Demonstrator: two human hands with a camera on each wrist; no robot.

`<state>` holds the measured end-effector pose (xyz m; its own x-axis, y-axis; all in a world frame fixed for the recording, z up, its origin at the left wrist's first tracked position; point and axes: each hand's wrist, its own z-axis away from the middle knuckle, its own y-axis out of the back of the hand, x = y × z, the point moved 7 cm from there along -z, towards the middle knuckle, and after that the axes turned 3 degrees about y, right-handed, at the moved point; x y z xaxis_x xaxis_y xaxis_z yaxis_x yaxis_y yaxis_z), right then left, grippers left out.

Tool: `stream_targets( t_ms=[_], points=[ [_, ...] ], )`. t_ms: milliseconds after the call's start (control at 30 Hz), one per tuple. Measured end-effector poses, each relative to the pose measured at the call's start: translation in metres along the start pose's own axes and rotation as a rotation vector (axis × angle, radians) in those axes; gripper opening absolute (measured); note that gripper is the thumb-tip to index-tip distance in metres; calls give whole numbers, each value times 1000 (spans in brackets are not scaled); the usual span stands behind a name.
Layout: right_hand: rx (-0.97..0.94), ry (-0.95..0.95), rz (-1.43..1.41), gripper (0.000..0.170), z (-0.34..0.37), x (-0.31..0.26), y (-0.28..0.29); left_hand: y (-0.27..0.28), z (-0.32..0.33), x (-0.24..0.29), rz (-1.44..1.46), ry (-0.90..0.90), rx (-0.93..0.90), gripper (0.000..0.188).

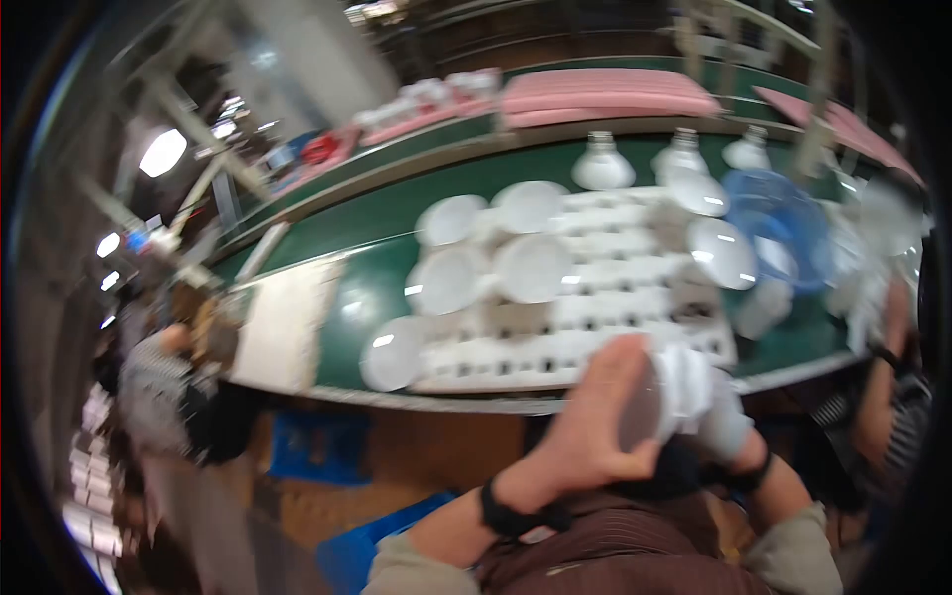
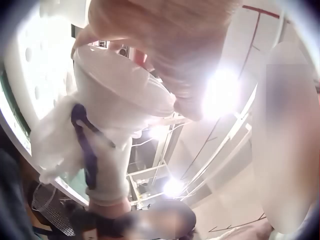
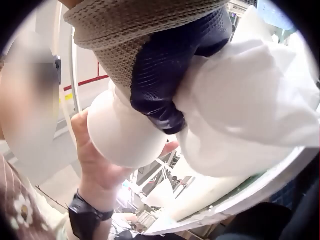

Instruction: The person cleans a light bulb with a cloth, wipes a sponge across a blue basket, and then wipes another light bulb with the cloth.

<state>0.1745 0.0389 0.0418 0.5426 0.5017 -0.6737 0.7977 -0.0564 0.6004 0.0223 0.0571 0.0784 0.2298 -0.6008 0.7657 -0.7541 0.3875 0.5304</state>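
Observation:
My bare left hand [image 1: 595, 416] grips a white light bulb [image 3: 127, 130] by its wide, rounded dome. In the left wrist view the fingers of that hand arch over the dome from above. My right hand [image 3: 160, 80] wears a knit glove with a dark blue coating and holds a bunched white cloth [image 3: 245, 110] against the bulb's side. The bulb's narrow end is hidden by glove and cloth. Both hands are at the near edge of a white foam tray [image 1: 481, 375] with rows of holes, where several similar bulbs [image 1: 535, 268] sit dome up.
Behind the tray, bulbs [image 1: 603, 164] stand neck up on the green bench [image 1: 372, 297]. A blue tub [image 1: 783, 223] is to the right, near another person's arm [image 1: 878, 407]. Pink foam sheets [image 1: 605, 94] lie along the back. A pale board [image 1: 283, 322] lies at left.

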Motion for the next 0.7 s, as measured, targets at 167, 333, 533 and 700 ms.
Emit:
stream_targets(
  t_ms=[167, 333, 533, 700],
  points=[
    [9, -40, 350, 47, 2, 6, 9, -11, -6, -31, 382, 491, 37, 88],
    [-221, -275, -282, 51, 13, 14, 16, -15, -17, 8, 41, 103, -147, 95],
    [-26, -70, 317, 48, 12, 7, 16, -17, -18, -13, 240, 309, -27, 89],
    [21, -141, 366, 50, 16, 15, 15, -23, -12, -22, 270, 411, 24, 88]
  ],
)
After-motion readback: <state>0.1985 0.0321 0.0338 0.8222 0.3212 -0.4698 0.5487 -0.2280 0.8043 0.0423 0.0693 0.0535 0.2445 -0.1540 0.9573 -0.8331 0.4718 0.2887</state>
